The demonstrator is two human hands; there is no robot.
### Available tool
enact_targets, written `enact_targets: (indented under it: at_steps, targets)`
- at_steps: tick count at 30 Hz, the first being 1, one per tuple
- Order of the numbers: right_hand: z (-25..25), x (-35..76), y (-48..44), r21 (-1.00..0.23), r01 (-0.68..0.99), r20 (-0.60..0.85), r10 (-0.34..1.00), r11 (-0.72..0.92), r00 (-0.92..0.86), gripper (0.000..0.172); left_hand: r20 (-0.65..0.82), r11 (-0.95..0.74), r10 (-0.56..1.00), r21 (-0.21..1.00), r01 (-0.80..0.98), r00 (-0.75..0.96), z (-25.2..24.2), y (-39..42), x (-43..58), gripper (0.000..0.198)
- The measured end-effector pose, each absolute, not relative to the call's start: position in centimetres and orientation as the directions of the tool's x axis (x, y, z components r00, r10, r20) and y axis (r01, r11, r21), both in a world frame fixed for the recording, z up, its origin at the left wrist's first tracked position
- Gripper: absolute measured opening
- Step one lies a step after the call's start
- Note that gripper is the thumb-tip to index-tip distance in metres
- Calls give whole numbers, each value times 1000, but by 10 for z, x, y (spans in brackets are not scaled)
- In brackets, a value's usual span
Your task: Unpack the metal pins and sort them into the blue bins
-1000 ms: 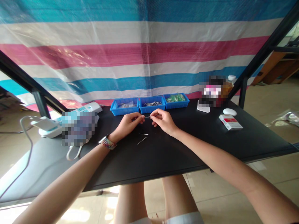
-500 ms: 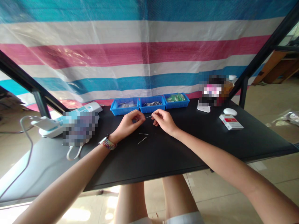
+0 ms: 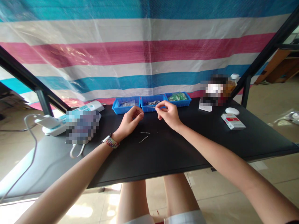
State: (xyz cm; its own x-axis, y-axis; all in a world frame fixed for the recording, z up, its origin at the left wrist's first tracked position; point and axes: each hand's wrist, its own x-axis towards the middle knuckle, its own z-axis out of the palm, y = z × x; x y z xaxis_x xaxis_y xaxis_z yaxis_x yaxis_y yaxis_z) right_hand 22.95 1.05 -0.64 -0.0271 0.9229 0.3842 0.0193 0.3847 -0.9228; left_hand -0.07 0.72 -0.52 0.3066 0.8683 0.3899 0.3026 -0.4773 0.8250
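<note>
A thin metal pin that looks like a blind rivet (image 3: 151, 107) is pinched between the thumb and forefinger of my right hand (image 3: 168, 114), its end pointing left in front of the middle blue bin (image 3: 148, 109). Level with it on the left, my left hand (image 3: 131, 121) has its fingers curled in toward the thumb; what they hold, if anything, is hidden. Two more thin rivets lie on the black table below my hands: one nearly flat across (image 3: 145, 133), the other slanted (image 3: 143, 139). Several similar metal pieces fill the middle bin.
The left blue bin (image 3: 119, 109) holds clear plastic bags, the right bin (image 3: 187, 102) green-and-white packets. A white power strip (image 3: 95, 106) with cables stands at left. On the right are a small carton (image 3: 234, 122), a white oval case (image 3: 232, 111) and a bottle (image 3: 233, 82).
My hands have come apart. The right hand keeps the rivet and has shifted slightly right; the left hand has drawn away from the rivet's end. The view has shifted slightly.
</note>
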Motion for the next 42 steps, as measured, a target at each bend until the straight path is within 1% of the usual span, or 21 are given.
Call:
enact_targets:
  at_steps: [1,2,5,7,9,11,13,14,16,20,22,24,26,28,30,33,39,42]
  targets:
    - [-4,234,17,-901,88,429,903,425,25,20,396,-468,875,838,281,278,-7,8,-1,32]
    - [-1,239,24,-870,173,475,879,462,42,22,398,-461,881,846,270,257,-8,9,-1,32]
    - [0,254,35,-713,429,627,778,554,39,25,395,-449,889,852,271,232,-9,11,-2,30]
    - [-2,258,33,-644,511,666,746,569,9,20,395,-448,890,849,280,227,-8,11,-2,28]
    - [-5,255,21,-642,500,626,774,581,-96,14,392,-449,889,845,291,235,-6,10,-1,26]
    - [-6,245,5,-656,448,537,793,607,-289,8,393,-457,885,838,299,250,-5,8,-1,24]
    - [-8,233,-12,-630,431,447,755,646,-479,4,396,-462,882,832,306,256,-4,7,0,23]
    - [-9,228,-19,-606,443,417,739,660,-530,5,396,-463,882,831,309,256,-4,7,0,23]
    - [-10,221,-28,-560,478,380,723,676,-577,9,393,-460,884,831,315,254,-6,7,-1,24]
    - [-11,221,-30,-516,536,365,738,668,-568,12,383,-453,887,834,315,260,-8,10,-2,26]
    - [-11,225,-24,-534,538,385,754,652,-532,11,376,-452,885,836,312,273,-7,9,-2,27]
    - [-13,227,-17,-606,495,414,779,622,-472,9,363,-457,877,832,313,315,-4,7,-1,29]
    - [-16,227,-10,-723,399,417,817,564,-399,6,346,-476,857,816,328,382,-1,4,0,31]
    - [-19,225,-4,-832,277,386,861,480,-332,2,341,-503,834,793,344,434,2,2,0,33]
    - [-20,224,-1,-902,170,339,895,396,-289,11,347,-523,820,777,351,455,3,1,1,33]
    - [-19,223,-2,-945,77,286,921,317,-266,19,363,-538,816,762,360,451,4,0,2,35]
    - [-15,222,-8,-971,1,233,940,240,-248,21,398,-596,786,691,409,474,8,0,3,41]
    - [-15,222,-8,-973,-50,231,946,226,-228,24,396,-604,783,670,432,479,8,1,2,47]
